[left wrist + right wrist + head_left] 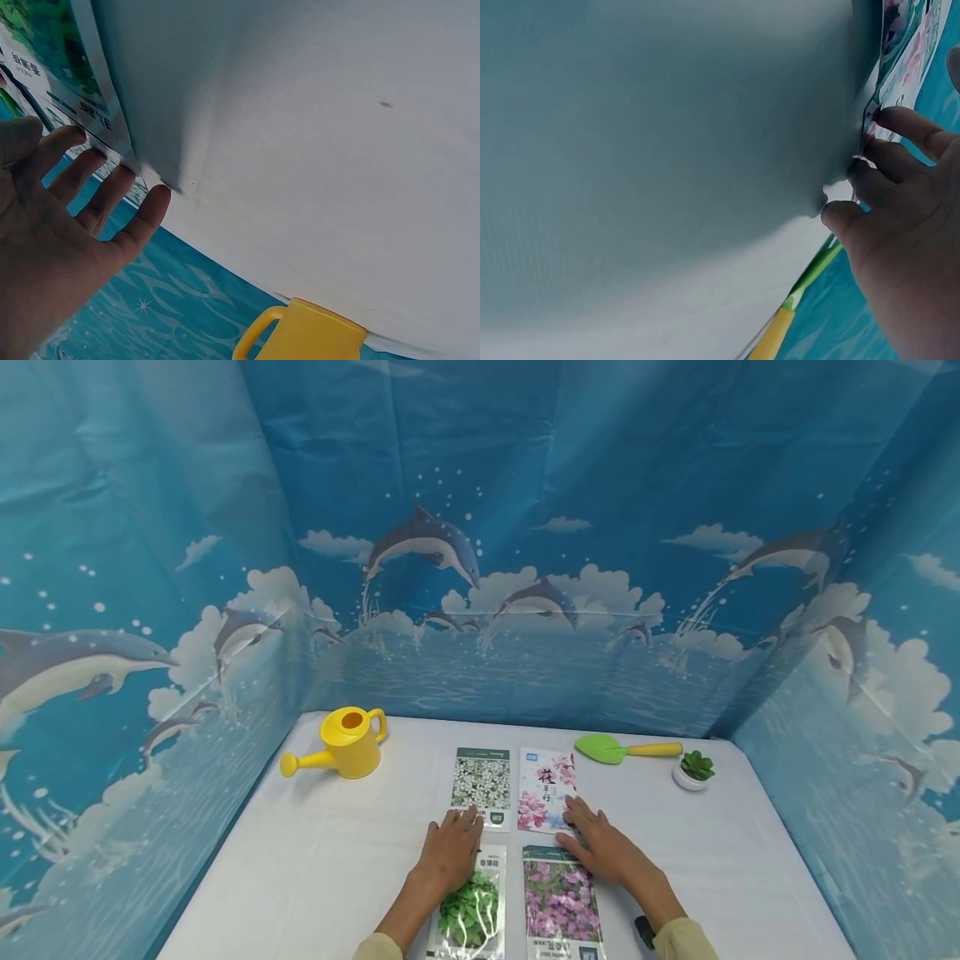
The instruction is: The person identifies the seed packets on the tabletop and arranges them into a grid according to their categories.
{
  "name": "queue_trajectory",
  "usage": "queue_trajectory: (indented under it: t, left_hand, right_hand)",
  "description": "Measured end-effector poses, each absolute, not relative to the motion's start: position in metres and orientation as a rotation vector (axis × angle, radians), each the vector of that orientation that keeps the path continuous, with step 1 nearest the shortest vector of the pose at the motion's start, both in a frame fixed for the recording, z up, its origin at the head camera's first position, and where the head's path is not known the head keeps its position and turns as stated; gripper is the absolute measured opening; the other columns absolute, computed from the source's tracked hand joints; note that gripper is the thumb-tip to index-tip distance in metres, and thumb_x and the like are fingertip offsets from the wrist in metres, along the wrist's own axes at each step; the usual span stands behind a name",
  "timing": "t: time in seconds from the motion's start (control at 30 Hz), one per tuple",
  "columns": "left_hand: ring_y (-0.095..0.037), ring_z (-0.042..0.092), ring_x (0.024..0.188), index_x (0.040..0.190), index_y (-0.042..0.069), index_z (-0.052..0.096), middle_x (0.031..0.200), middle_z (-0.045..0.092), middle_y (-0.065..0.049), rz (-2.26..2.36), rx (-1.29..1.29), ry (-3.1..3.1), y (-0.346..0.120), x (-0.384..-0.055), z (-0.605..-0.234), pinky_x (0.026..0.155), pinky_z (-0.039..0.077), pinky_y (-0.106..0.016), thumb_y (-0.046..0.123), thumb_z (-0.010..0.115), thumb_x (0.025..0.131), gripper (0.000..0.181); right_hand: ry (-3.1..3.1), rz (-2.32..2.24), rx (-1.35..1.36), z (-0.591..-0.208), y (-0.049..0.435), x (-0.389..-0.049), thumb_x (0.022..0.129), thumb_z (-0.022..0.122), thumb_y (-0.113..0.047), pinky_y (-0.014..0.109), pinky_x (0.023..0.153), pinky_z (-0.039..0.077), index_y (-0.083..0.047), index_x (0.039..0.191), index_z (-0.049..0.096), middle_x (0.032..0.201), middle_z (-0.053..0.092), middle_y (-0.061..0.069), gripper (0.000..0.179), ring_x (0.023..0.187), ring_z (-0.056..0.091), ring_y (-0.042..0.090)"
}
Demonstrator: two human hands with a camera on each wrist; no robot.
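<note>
Four flat packets lie in two rows on the white table. My left hand (453, 850) reaches over the green-leaf packet (471, 914), its fingertips at the lower edge of the white-flower packet (481, 781). My right hand (603, 847) has its fingers along the lower right edge of the pink-blossom packet (546, 781). Its thumb is by the top of the purple-flower packet (561, 897). In the left wrist view the fingers (141, 221) are loosely bent beside the packets. The right wrist view shows relaxed fingers (891, 161) near the packet edges, gripping nothing.
A yellow watering can (356, 752) stands at the back left. Toward the back right lie a green trowel (603, 748) with a yellow handle and a small succulent (697, 766) in a white pot. Blue dolphin-print curtains (480, 660) enclose the table's back and sides.
</note>
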State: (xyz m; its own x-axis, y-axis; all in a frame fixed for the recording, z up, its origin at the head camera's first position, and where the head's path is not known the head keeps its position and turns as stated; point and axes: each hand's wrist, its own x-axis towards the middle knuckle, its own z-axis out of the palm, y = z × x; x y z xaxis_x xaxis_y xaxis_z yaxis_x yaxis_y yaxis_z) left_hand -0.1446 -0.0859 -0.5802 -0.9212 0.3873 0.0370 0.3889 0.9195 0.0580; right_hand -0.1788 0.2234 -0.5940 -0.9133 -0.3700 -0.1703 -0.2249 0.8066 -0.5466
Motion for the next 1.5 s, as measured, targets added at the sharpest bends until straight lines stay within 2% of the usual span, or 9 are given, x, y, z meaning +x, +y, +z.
queue_trajectory:
  t: [0.17, 0.47, 0.8, 0.97, 1.07, 1.17, 1.3, 1.37, 1.5]
  left_hand:
    - [-0.028, 0.057, 0.136, 0.149, 0.012, 0.066, 0.158, 0.058, -0.006, -0.121, -0.587, -3.069, -0.084, -0.146, -0.579, 0.094, 0.056, -0.051, 0.025, 0.059, 0.111, 0.040]
    - [-0.031, 0.055, 0.139, 0.146, 0.007, 0.067, 0.156, 0.058, -0.009, -0.209, -0.551, -3.046, -0.078, -0.146, -0.582, 0.099, 0.055, -0.052, 0.024, 0.059, 0.111, 0.039]
    - [-0.037, 0.052, 0.142, 0.150, 0.005, 0.062, 0.157, 0.054, -0.017, -0.225, -0.562, -2.982, -0.079, -0.144, -0.595, 0.101, 0.052, -0.055, 0.027, 0.062, 0.109, 0.046]
    - [-0.039, 0.049, 0.147, 0.153, 0.005, 0.059, 0.161, 0.050, -0.019, -0.292, -0.578, -2.975, -0.080, -0.133, -0.585, 0.104, 0.050, -0.055, 0.027, 0.068, 0.106, 0.052]
    - [-0.041, 0.042, 0.152, 0.155, 0.005, 0.057, 0.166, 0.043, -0.021, -0.396, -0.619, -2.998, -0.082, -0.117, -0.584, 0.110, 0.047, -0.058, 0.033, 0.068, 0.106, 0.057]
    - [-0.043, 0.032, 0.159, 0.159, 0.006, 0.053, 0.172, 0.034, -0.021, -0.546, -0.660, -3.080, -0.084, -0.101, -0.588, 0.117, 0.041, -0.062, 0.043, 0.067, 0.107, 0.065]
    - [-0.045, 0.022, 0.163, 0.163, 0.008, 0.047, 0.176, 0.026, -0.020, -0.777, -0.688, -3.188, -0.085, -0.089, -0.595, 0.122, 0.032, -0.069, 0.048, 0.068, 0.105, 0.073]
    - [-0.044, 0.020, 0.164, 0.165, 0.010, 0.045, 0.177, 0.025, -0.018, -0.818, -0.693, -3.222, -0.084, -0.086, -0.595, 0.123, 0.030, -0.069, 0.049, 0.069, 0.104, 0.076]
    - [-0.040, 0.022, 0.164, 0.165, 0.011, 0.045, 0.177, 0.027, -0.015, -0.746, -0.708, -3.219, -0.082, -0.084, -0.598, 0.124, 0.031, -0.067, 0.049, 0.070, 0.104, 0.076]
  right_hand:
    - [2.735, -0.776, -0.542, -0.593, 0.225, -0.183, 0.111, 0.057, -0.050, 0.068, 0.128, 0.020, 0.003, 0.155, 0.054, 0.173, 0.032, 0.024, 0.069, 0.162, 0.026, 0.044]
    - [2.791, -0.843, -0.621, -0.592, 0.224, -0.181, 0.112, 0.057, -0.046, 0.068, 0.126, 0.025, 0.009, 0.153, 0.054, 0.169, 0.038, 0.028, 0.068, 0.159, 0.031, 0.046]
    - [2.880, -0.786, -0.615, -0.597, 0.220, -0.173, 0.111, 0.061, -0.042, 0.067, 0.125, 0.028, 0.003, 0.157, 0.051, 0.170, 0.037, 0.025, 0.066, 0.160, 0.031, 0.043]
    - [2.882, -0.784, -0.573, -0.587, 0.218, -0.149, 0.108, 0.067, -0.041, 0.070, 0.124, 0.028, -0.002, 0.164, 0.043, 0.174, 0.030, 0.024, 0.072, 0.160, 0.027, 0.047]
    - [2.858, -0.780, -0.532, -0.582, 0.213, -0.125, 0.104, 0.072, -0.044, 0.074, 0.119, 0.032, -0.007, 0.165, 0.043, 0.175, 0.027, 0.023, 0.078, 0.157, 0.028, 0.054]
    - [2.816, -0.777, -0.525, -0.582, 0.208, -0.103, 0.102, 0.073, -0.050, 0.076, 0.118, 0.032, -0.010, 0.165, 0.044, 0.175, 0.027, 0.022, 0.081, 0.157, 0.027, 0.056]
    - [2.781, -0.774, -0.616, -0.588, 0.203, -0.086, 0.100, 0.073, -0.056, 0.076, 0.121, 0.026, -0.004, 0.163, 0.047, 0.172, 0.033, 0.025, 0.086, 0.159, 0.029, 0.051]
    - [2.778, -0.754, -0.643, -0.591, 0.201, -0.082, 0.098, 0.072, -0.059, 0.077, 0.120, 0.027, -0.001, 0.161, 0.048, 0.170, 0.036, 0.027, 0.089, 0.157, 0.031, 0.052]
    - [2.791, -0.705, -0.652, -0.597, 0.198, -0.078, 0.096, 0.074, -0.061, 0.076, 0.119, 0.029, 0.003, 0.158, 0.050, 0.168, 0.039, 0.028, 0.092, 0.156, 0.033, 0.052]
